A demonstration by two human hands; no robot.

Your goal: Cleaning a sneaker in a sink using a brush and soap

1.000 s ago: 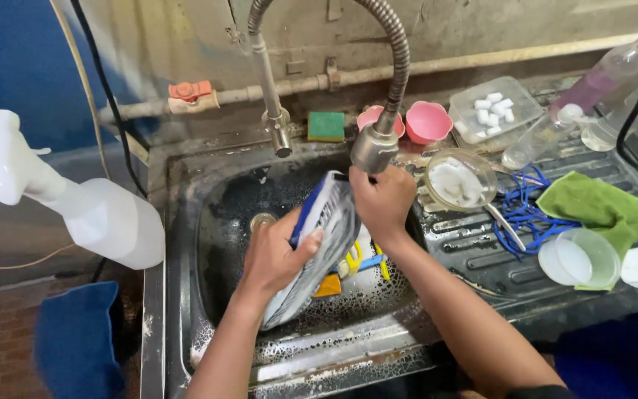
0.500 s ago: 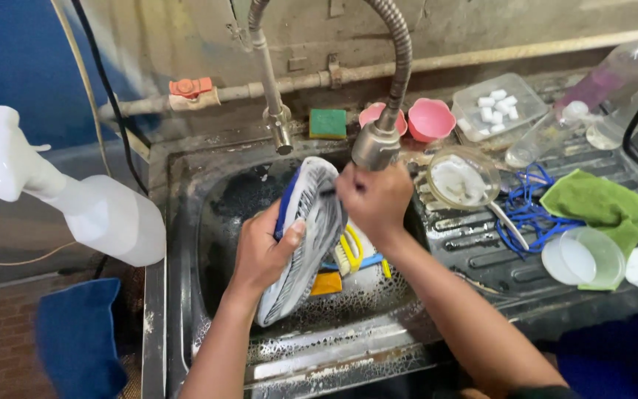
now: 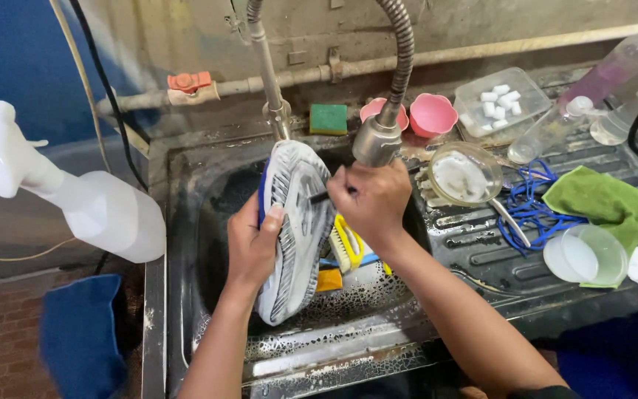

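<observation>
left hand [image 3: 252, 247] clasps soapy shoe [image 3: 295, 229] sole-up over sink [image 3: 186, 222], right hand [image 3: 371, 203] pinches small dark brush [image 3: 320, 196] against it.

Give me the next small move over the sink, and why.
Probably draw the small dark brush in the right hand further down the sole of the shoe. The left hand holds the shoe sole-up over the sink, the bristle end sits near the sole's top, and the foamy lower tread looks unworked.
</observation>
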